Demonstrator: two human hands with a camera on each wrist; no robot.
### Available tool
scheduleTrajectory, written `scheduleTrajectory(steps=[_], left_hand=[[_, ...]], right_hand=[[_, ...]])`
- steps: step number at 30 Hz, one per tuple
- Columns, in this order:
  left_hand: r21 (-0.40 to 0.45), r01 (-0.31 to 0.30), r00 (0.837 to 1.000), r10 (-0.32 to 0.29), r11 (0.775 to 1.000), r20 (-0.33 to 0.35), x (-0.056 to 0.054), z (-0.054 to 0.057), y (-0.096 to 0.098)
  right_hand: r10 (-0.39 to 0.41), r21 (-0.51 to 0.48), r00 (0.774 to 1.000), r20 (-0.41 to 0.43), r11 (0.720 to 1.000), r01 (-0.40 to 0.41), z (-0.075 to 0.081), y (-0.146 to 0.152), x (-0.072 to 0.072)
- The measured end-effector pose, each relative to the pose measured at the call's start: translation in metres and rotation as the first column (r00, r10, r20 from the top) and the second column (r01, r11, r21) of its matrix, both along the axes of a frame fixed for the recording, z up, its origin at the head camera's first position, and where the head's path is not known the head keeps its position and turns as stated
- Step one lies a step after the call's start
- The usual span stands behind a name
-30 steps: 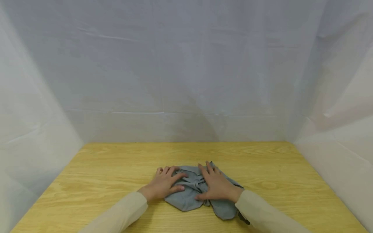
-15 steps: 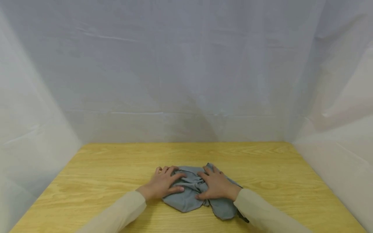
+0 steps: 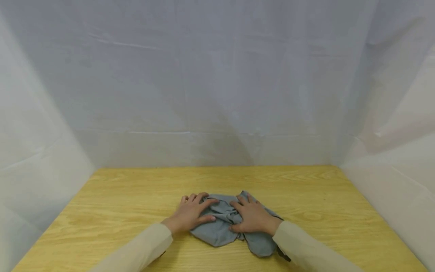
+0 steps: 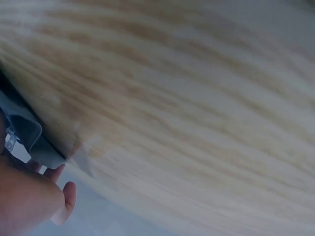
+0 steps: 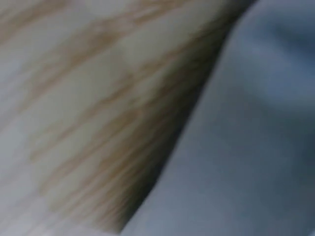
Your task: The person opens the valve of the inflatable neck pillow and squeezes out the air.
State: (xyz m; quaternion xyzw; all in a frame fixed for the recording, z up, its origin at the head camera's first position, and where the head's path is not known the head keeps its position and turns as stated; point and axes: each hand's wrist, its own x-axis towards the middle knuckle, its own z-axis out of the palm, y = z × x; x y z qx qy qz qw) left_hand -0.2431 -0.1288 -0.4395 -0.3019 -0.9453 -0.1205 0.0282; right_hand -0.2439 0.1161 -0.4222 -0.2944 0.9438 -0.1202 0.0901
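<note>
A crumpled grey cloth [image 3: 221, 230] lies on the wooden table in the head view, gathered into folds at its middle. My left hand [image 3: 190, 214] rests on its left part, thumb and fingers spread apart. On the right part, my right hand [image 3: 254, 217] presses down with its fingers spread and slightly bent; the fingertips lie among the folds. A dark strip pokes out from under the right sleeve. The left wrist view catches the cloth [image 4: 24, 125] beside part of the left hand [image 4: 34, 201]. Blurred grey-blue cloth [image 5: 236, 147] fills the right of the right wrist view; no fingers show there.
The wooden table [image 3: 136, 189] has light yellow grain and extends to both sides of the cloth. Pale sheeting [image 3: 217, 83] hangs behind it and along the left and right sides.
My right hand's fingers have drawn back toward me and bent a little, and the cloth's far corner has come slightly nearer. The left hand stays almost in place.
</note>
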Motion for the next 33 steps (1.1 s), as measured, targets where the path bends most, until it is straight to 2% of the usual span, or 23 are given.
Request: scheduleTrajectory(steps=[8, 11, 16, 23, 33], left_hand=[[-0.071, -0.001, 1.0, 0.0, 0.997, -0.015, 0.0, -0.004, 0.003], [-0.084, -0.006, 1.0, 0.003, 0.996, -0.026, 0.001, -0.004, 0.004], [-0.107, -0.003, 0.996, -0.007, 0.994, -0.091, 0.001, -0.008, 0.002], [-0.092, 0.011, 0.99, -0.024, 0.996, -0.138, 0.002, -0.011, 0.001], [-0.054, 0.023, 0.994, -0.029, 0.998, -0.108, 0.007, -0.005, 0.001]], right_hand=[[0.054, -0.053, 0.998, 0.032, 0.997, -0.052, -0.003, 0.007, -0.002], [0.079, -0.075, 0.997, 0.017, 0.994, -0.078, -0.005, 0.011, -0.002], [0.095, -0.101, 0.995, 0.004, 0.99, -0.094, -0.006, 0.017, 0.002], [0.13, -0.088, 0.992, -0.006, 0.988, -0.13, -0.004, 0.029, 0.012], [0.145, -0.089, 0.987, -0.065, 0.985, -0.15, -0.009, 0.03, 0.016]])
